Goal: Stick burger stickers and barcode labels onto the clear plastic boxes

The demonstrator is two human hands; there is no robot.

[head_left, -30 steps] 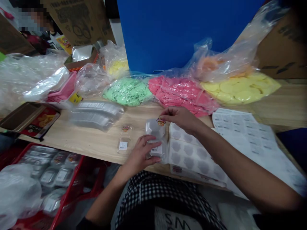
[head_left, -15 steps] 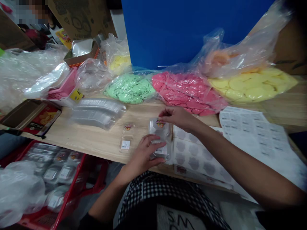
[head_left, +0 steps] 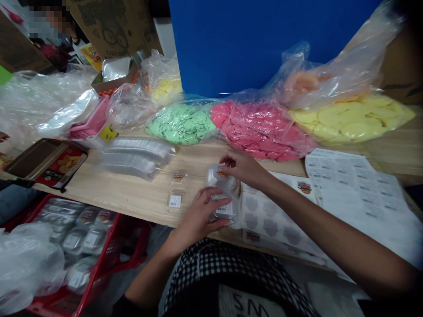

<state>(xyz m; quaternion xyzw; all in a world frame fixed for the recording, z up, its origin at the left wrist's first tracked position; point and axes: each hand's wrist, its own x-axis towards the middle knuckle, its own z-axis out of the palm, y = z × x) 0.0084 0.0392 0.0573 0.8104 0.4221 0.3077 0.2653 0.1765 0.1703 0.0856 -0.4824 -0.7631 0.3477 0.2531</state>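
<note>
A small clear plastic clamshell box [head_left: 223, 193] lies open on the wooden table [head_left: 132, 193] near its front edge. My left hand [head_left: 200, 215] grips its near half, which bears a white barcode label. My right hand [head_left: 243, 168] presses its fingertips on a round colourful sticker on the far half. Just left of the box lies a second open clear box [head_left: 176, 191] with the same sticker and label. Under my right forearm lies a sticker sheet [head_left: 271, 220] with most stickers peeled off.
Bags of green [head_left: 180, 124], pink [head_left: 261, 130] and yellow [head_left: 353, 116] discs lie along a blue panel [head_left: 264, 39]. A stack of clear boxes [head_left: 135, 156] lies at left, label sheets [head_left: 357, 189] at right. A red basket [head_left: 86, 233] of labelled boxes sits below the table. Another person is at far left.
My right hand brought the round sticker down from above the box onto its far half and now presses it there. My left hand stayed on the near half.
</note>
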